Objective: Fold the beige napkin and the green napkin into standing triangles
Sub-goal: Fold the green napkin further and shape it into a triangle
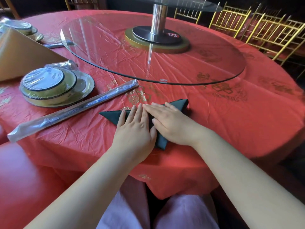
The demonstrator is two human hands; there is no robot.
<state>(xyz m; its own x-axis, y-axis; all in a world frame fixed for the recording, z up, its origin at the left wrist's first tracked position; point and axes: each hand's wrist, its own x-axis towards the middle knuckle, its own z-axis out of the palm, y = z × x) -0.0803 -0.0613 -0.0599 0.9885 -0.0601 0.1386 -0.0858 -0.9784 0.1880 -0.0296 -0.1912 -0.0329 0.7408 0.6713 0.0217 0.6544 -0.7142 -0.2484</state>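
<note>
I have both hands flat on the green napkin [112, 115], which lies on the red surface [231, 121] just on my side of the glass turntable [181, 66]. Its long edge runs left to right along the turntable's near rim, and its apex points back at me. My left hand [137, 128] covers the left half and my right hand [171, 123] the right. Fingers are straight and pressing, gripping nothing, and the two hands meet over the centre line. Each wingtip juts out beyond its own hand, so I judge either is equally placed for the next fold. The beige napkin [24, 55] stands as a triangle left of the turntable.
</note>
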